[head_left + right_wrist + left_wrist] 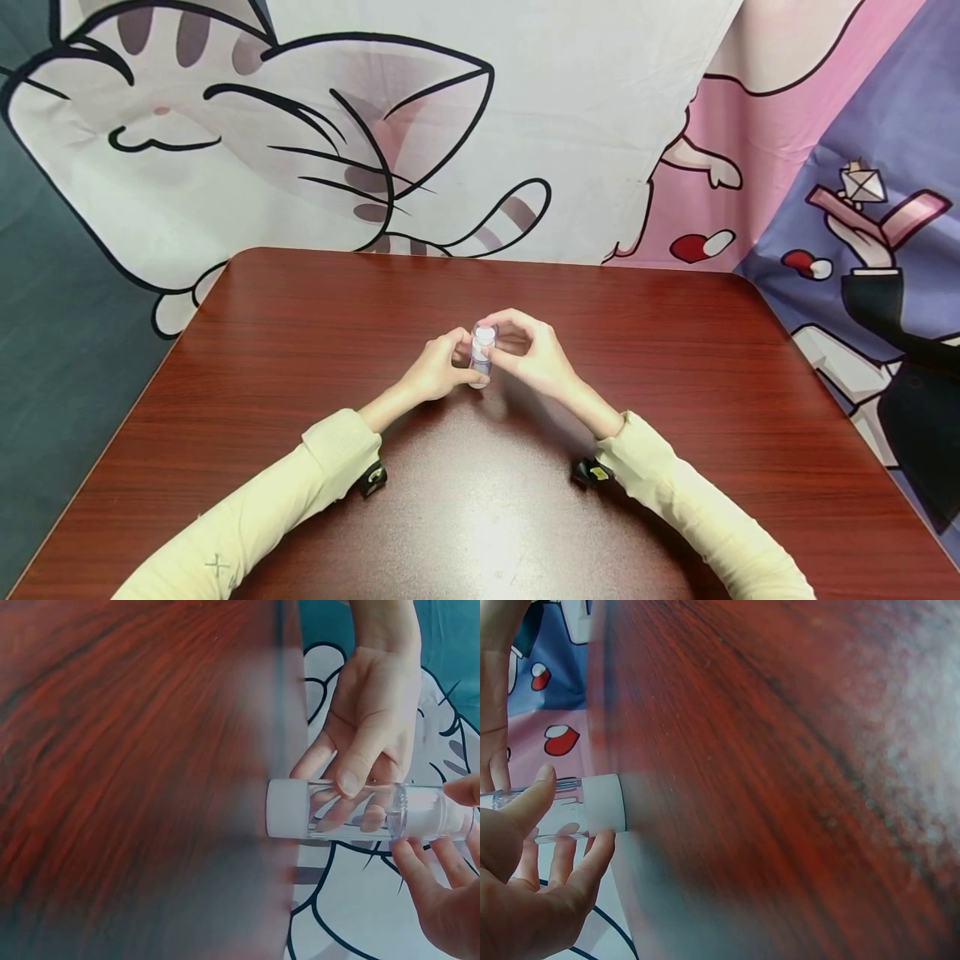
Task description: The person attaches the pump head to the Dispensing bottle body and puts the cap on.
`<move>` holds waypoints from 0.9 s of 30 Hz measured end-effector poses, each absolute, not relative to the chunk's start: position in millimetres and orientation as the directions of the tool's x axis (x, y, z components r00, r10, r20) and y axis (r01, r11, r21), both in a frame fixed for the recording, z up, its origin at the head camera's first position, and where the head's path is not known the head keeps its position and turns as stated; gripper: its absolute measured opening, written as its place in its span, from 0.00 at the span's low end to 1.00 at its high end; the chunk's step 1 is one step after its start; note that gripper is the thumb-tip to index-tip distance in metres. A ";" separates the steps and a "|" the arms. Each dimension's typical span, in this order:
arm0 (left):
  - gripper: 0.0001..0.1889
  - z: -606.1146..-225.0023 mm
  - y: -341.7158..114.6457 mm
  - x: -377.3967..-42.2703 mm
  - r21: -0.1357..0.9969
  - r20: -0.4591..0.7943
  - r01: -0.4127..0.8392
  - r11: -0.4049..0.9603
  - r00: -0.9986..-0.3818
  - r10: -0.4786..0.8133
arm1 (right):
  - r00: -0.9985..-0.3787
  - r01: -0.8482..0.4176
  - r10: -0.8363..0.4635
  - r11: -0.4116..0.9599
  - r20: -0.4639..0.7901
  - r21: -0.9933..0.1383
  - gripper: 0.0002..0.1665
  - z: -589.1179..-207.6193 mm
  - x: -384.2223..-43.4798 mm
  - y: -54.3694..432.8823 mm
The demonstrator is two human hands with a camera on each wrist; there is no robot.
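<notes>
A small clear bottle [481,348] stands upright at the middle of the table, between both hands. Its white base [288,808] is at or very close to the tabletop, and its body is see-through. At the upper end, a clear cap [422,812] surrounds a white inner part. My left hand [435,369] holds the lower body, thumb on the near side and fingers behind. With thumb and fingertips, my right hand [542,358] grips the capped upper end. In the left wrist view, the bottle's upper end runs out at the left edge.
The brown wood-grain table [300,333] carries a bright glare patch in front of the hands. Behind it hangs a cartoon-printed cloth [585,125]. Dark wrist devices [592,472] sit under both pale sleeves [262,492]. A dark object [922,433] is beyond the table's right edge.
</notes>
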State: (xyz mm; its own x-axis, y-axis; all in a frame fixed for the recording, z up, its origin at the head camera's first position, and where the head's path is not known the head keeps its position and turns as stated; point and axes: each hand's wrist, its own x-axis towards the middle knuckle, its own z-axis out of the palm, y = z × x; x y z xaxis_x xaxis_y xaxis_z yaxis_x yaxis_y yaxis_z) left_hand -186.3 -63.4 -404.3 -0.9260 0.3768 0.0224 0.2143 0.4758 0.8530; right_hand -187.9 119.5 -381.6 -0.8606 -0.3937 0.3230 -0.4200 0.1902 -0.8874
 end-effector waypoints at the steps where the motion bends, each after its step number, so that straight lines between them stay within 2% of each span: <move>1: 0.21 -404.3 -63.6 -186.6 0.852 0.023 0.215 0.478 -0.926 0.376 | -0.861 -0.419 -0.393 0.189 0.323 -0.888 0.17 -381.6 -188.3 119.3; 17: 0.21 -409.4 -64.7 -190.2 0.846 0.010 0.201 0.494 -0.932 0.362 | -0.869 -0.364 -0.398 0.112 0.294 -0.925 0.17 -384.8 -192.8 117.7; 27: 0.21 -409.4 -63.7 -189.0 0.845 0.015 0.201 0.495 -0.935 0.354 | -0.870 -0.374 -0.406 0.169 0.281 -0.912 0.18 -382.0 -190.2 117.8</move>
State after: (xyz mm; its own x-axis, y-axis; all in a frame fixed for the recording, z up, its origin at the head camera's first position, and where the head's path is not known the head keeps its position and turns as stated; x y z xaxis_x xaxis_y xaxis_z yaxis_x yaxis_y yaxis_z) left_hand -189.0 -63.7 -409.4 -0.9351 0.3541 0.0147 0.2009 0.4954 0.8451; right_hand -190.2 117.8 -382.0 -0.8696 -0.4062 0.2808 -0.3736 0.1693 -0.9120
